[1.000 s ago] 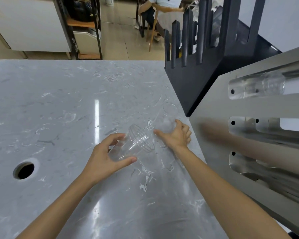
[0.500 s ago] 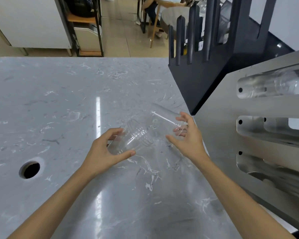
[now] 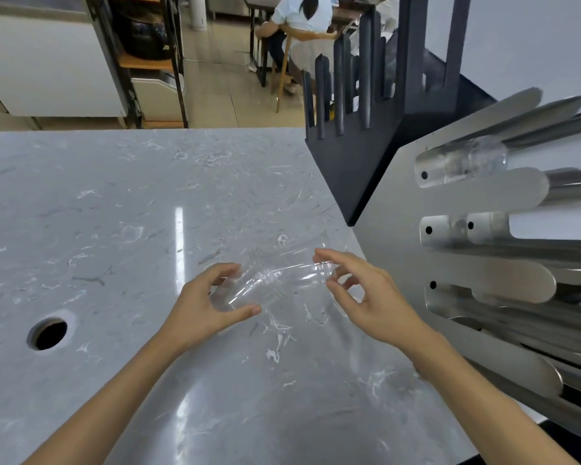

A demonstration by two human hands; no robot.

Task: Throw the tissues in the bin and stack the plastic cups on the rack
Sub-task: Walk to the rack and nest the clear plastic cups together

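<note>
Clear cups (image 3: 275,280) nested — both hands.

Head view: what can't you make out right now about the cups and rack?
- Clear cups: transparent and blurred, so count and nesting unclear.
- Right hand: whether its grip touches a cup is unclear.
- Rack: cut by right edge.
- Hole in counter: inside dark.
- Tissues: none seen.

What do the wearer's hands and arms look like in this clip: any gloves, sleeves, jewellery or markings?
Both arms are bare from the bottom edge of the picture up to the hands; no sleeve shows. The left hand and the right hand wear no gloves. No ring, watch, bracelet or other marking can be seen on the fingers or wrists. The nails look short and plain.
</note>
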